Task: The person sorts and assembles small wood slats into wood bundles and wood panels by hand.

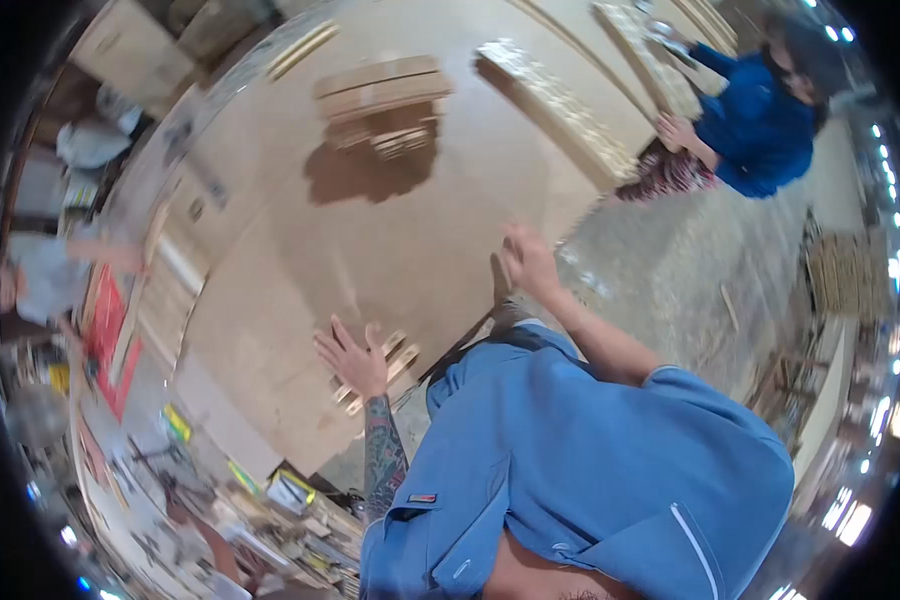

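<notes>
Close by on the tabletop [270, 290], short wooden strips [406, 356] lie at my wide-spread left hand [355, 362]. My right hand [532, 264] is half-curled, contents unclear. The strips look light and stiff, best gripped mid-length

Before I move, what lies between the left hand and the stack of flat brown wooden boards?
Bare tan tabletop lies between the left hand and the board stack, darkened by apparent shadow beside the stack, in the head view.

Tabletop [270, 270]: smooth matt wood | strip stack [383, 95]: wood | shirt [610, 450]: matt blue cloth
</notes>
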`<state>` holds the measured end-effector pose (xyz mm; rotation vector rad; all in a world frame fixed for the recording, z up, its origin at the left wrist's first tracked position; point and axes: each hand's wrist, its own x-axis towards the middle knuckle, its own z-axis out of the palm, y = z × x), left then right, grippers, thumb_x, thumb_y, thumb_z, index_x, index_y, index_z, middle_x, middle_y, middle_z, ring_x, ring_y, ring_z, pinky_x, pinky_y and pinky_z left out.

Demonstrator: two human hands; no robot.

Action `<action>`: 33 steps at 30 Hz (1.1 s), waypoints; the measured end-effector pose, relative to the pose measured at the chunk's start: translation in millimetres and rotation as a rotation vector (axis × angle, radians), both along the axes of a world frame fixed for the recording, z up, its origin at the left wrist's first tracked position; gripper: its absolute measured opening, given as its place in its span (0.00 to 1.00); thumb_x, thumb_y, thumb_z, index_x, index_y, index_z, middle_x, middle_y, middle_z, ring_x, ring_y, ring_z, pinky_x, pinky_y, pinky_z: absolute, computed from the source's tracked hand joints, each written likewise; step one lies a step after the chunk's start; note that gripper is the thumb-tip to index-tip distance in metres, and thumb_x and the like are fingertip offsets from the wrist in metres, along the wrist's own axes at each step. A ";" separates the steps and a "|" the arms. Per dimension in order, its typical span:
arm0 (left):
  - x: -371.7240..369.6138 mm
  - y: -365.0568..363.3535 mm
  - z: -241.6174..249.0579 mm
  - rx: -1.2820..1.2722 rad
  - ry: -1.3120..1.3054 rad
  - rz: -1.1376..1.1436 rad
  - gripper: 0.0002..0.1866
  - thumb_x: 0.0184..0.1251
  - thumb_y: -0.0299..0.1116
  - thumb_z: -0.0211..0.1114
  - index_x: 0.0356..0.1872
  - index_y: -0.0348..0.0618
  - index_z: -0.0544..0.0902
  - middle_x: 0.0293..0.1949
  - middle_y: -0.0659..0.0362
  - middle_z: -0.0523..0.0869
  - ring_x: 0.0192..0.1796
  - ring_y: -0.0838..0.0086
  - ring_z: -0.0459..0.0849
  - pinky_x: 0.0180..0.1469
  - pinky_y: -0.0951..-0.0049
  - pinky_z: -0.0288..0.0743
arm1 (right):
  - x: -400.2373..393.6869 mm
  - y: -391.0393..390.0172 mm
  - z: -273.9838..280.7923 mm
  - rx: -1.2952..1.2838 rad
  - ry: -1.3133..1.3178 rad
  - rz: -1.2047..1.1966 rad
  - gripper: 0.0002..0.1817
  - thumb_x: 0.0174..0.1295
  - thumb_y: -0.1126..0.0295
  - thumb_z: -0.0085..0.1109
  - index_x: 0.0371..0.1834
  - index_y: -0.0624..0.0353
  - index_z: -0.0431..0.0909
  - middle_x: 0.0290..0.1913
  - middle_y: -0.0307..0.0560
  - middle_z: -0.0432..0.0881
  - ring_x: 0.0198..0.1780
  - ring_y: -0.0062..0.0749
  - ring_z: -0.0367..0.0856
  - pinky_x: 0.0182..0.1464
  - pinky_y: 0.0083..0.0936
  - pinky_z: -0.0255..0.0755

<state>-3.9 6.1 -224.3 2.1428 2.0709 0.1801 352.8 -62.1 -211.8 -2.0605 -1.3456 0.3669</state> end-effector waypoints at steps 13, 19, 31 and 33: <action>245.1 20.7 -14.7 -0.024 -0.328 -0.400 0.37 0.75 0.57 0.53 0.76 0.44 0.64 0.76 0.38 0.59 0.79 0.43 0.53 0.79 0.47 0.42 | 209.6 -15.0 1.8 -0.114 0.157 -0.870 0.37 0.51 0.60 0.71 0.66 0.48 0.67 0.61 0.52 0.77 0.60 0.52 0.74 0.64 0.47 0.65; 419.2 46.0 23.9 -0.593 -0.809 -0.424 0.41 0.72 0.58 0.57 0.73 0.34 0.64 0.71 0.36 0.68 0.74 0.45 0.64 0.73 0.51 0.61 | 189.1 -5.7 -9.7 0.113 0.032 -0.818 0.35 0.54 0.60 0.72 0.64 0.56 0.68 0.55 0.53 0.80 0.57 0.52 0.76 0.60 0.46 0.68; 214.6 53.5 34.5 -0.428 -0.542 -0.363 0.24 0.58 0.42 0.70 0.51 0.41 0.76 0.47 0.39 0.85 0.50 0.42 0.83 0.51 0.49 0.78 | -8.7 -21.3 35.3 -0.144 0.708 0.154 0.16 0.62 0.70 0.67 0.53 0.56 0.82 0.32 0.44 0.86 0.34 0.22 0.84 0.40 0.25 0.80; 121.9 5.6 77.8 -0.444 -0.580 -0.290 0.25 0.59 0.42 0.70 0.55 0.44 0.77 0.44 0.41 0.86 0.50 0.45 0.85 0.49 0.50 0.78 | -20.7 -7.6 52.0 -0.155 0.667 0.123 0.15 0.63 0.70 0.67 0.53 0.56 0.82 0.34 0.44 0.86 0.36 0.21 0.84 0.41 0.25 0.79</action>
